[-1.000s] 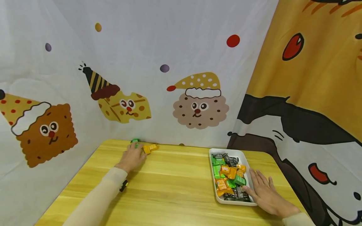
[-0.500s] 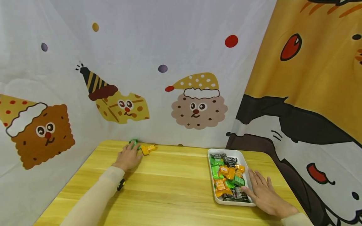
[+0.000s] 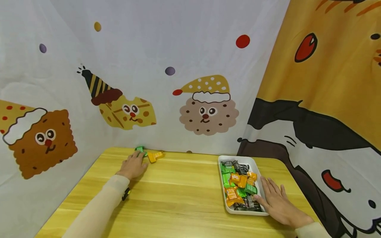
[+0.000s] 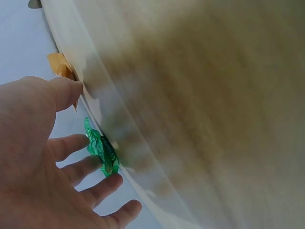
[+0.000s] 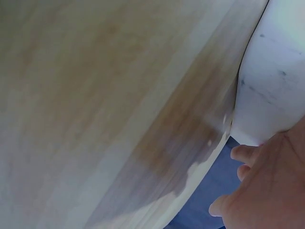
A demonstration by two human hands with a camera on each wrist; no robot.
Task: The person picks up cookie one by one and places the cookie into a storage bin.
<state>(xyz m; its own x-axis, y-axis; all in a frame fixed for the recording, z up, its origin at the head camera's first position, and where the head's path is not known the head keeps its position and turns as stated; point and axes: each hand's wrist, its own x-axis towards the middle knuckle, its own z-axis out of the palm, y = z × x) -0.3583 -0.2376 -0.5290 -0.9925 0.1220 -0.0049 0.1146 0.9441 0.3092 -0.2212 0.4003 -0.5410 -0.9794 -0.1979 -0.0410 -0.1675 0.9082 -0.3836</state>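
At the table's far left, my left hand (image 3: 133, 166) reaches to a green-wrapped candy (image 3: 140, 149), its fingertips right at the wrapper. In the left wrist view its fingers are spread and lightly bent, and the crinkled green candy (image 4: 102, 149) shows just past the fingertips. Orange-yellow wrapped candies (image 3: 154, 156) lie just right of that hand; one orange wrapper (image 4: 60, 65) shows beyond the thumb. My right hand (image 3: 279, 205) rests along the right side of a white tray (image 3: 224, 198), fingers extended outside and thumb over the rim. The right wrist view shows this hand's side beside the tray's white wall (image 5: 271, 81).
Several green, orange and black wrapped candies (image 3: 235, 180) fill the tray on the right of the wooden table (image 3: 178, 191). A white cartoon-printed cloth (image 3: 143, 43) hangs behind the table's back edge. A yellow and dark printed cloth (image 3: 297, 82) hangs at the right.
My left hand has shifted slightly left, away from the orange-yellow candies, and more of the green candy shows. My right hand stays on the tray's side. The head view has turned a little.
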